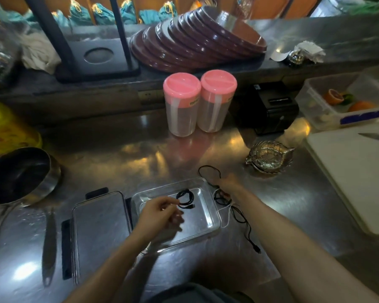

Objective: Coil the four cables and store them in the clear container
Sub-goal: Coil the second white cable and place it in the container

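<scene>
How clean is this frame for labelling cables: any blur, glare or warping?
Head view: the right hand is smeared by motion blur, so its grip is unreadable; the left hand is sharper; warm glare patches lie on the steel counter; wide-angle bending curves the frame edges; the coiled cable in the clear container is legible.

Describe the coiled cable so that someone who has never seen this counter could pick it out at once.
Start at the steel counter and find the clear container near its front edge, right of the flat lid. Inside it, toward the back, lies the coiled cable, just past the left hand. It is a tidy black ring, unlike the loose cables sprawled on the counter outside the container.
</scene>
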`<state>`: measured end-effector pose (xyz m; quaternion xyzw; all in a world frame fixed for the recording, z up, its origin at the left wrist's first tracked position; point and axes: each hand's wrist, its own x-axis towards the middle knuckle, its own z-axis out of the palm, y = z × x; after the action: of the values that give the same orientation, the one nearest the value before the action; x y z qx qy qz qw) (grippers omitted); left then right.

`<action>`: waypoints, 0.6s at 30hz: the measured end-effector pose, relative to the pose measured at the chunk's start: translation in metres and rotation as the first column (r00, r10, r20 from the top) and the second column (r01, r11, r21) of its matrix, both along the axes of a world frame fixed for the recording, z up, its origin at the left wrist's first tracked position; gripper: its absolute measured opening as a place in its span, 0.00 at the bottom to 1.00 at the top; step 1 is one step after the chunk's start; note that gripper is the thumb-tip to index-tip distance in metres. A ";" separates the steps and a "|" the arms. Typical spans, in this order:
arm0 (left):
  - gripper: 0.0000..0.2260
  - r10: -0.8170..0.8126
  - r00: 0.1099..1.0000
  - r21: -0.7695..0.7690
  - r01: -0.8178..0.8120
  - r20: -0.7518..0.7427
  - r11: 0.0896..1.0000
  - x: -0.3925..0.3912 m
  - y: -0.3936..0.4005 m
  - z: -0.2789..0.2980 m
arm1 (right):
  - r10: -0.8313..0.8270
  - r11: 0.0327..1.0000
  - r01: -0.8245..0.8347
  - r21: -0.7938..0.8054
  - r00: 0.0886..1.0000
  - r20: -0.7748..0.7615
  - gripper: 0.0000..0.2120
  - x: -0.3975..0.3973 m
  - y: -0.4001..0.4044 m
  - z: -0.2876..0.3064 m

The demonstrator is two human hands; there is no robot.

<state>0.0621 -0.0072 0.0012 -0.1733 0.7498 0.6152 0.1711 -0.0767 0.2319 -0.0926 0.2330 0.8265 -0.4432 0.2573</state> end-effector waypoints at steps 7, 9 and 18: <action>0.06 0.266 0.958 0.016 -0.266 -0.111 0.964 0.013 -0.046 0.031 | 0.164 0.979 -0.097 0.177 0.896 -0.412 0.20 0.014 0.013 0.094; 0.06 0.289 0.946 0.019 -0.289 -0.146 0.957 0.014 -0.052 0.034 | 0.170 0.983 -0.102 0.151 0.810 -0.561 0.20 0.025 0.019 0.134; 0.07 0.043 0.989 0.172 -0.018 -0.141 0.985 -0.004 -0.016 0.062 | 0.042 0.987 -0.157 -0.040 0.490 -0.871 0.25 0.071 0.031 0.254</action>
<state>0.0583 -0.0231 0.0628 -0.1247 0.7021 0.6905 0.1212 -0.0053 0.2632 0.1616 -0.0842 0.8291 -0.5308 -0.1541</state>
